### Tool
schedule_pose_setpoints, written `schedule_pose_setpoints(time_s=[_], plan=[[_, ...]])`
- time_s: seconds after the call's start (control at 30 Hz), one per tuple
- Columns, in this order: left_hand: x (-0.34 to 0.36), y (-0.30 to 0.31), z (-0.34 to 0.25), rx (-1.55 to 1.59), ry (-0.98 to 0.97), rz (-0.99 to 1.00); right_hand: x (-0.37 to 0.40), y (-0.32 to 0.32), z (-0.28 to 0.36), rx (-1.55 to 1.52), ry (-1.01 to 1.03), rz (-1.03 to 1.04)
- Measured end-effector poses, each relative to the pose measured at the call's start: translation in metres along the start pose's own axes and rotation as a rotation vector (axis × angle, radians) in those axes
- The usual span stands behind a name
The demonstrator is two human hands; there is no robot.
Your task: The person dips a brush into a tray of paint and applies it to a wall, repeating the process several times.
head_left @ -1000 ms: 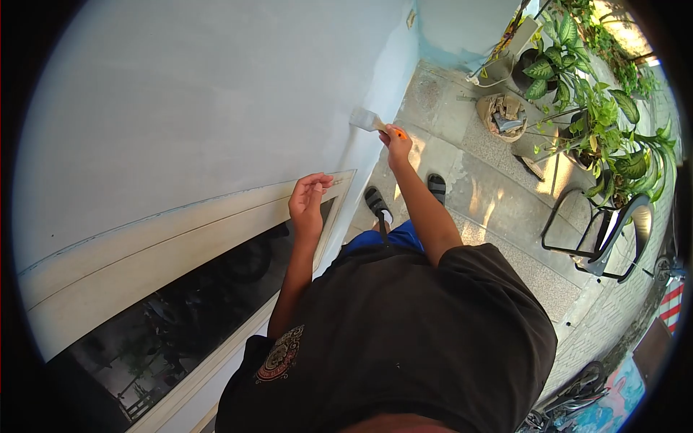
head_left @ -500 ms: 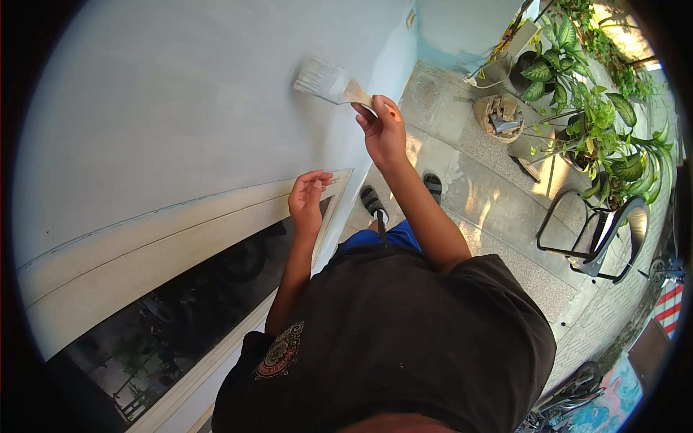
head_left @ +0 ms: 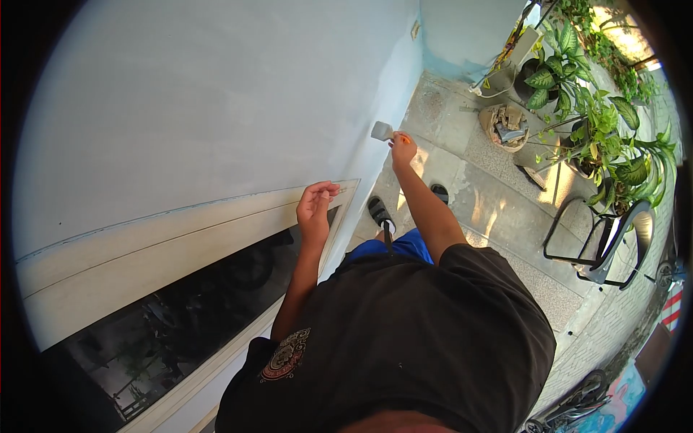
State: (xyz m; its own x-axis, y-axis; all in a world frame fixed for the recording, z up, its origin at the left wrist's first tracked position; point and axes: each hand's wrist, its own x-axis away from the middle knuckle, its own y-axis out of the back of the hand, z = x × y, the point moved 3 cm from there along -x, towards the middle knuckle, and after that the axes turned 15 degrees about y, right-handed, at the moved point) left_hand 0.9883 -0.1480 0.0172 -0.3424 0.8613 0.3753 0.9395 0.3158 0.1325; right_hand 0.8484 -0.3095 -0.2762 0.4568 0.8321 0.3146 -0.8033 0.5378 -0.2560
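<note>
The handle of a flat paintbrush [head_left: 382, 131] is in my right hand [head_left: 404, 150], whose fingers are closed round it. The pale bristles point left, at the lower part of the light blue wall [head_left: 216, 94]; whether they touch it I cannot tell. My left hand [head_left: 315, 204] is raised beside the cream window frame [head_left: 166, 234], fingers loosely bent and apart, holding nothing. Dark glass [head_left: 209, 296] lies below that frame.
On the tiled floor [head_left: 491, 187] stand a bag of scraps [head_left: 504, 128], potted plants [head_left: 577, 130] and a metal-framed chair [head_left: 606, 249] at the right. My sandalled feet are below the brush. A bicycle or motorbike shows at bottom right.
My right hand has moved the brush away from the camera, down towards the wall's lower edge. My left hand has shifted slightly right, and the whole view has shifted a little.
</note>
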Motion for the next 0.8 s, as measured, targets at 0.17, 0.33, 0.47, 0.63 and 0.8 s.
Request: schedule_pose_setpoints(time_s=[0.17,0.33,0.47,0.63,0.8], plan=[[0.000,-0.004,0.004,0.014,0.020,0.019,0.027,-0.065,0.028,0.395,0.354,0.161],[-0.002,-0.009,0.004,0.016,0.010,0.045,0.057,-0.104,0.107,0.553,0.397,0.182],[-0.002,-0.012,0.006,0.031,0.023,0.044,0.063,-0.100,0.144,0.518,0.487,0.222],[-0.005,-0.011,0.003,0.034,0.008,0.052,0.050,-0.070,0.218,-0.380,0.181,0.273],[-0.006,-0.009,0.006,0.045,0.029,0.034,0.025,-0.054,0.189,-0.714,-0.025,0.379]])
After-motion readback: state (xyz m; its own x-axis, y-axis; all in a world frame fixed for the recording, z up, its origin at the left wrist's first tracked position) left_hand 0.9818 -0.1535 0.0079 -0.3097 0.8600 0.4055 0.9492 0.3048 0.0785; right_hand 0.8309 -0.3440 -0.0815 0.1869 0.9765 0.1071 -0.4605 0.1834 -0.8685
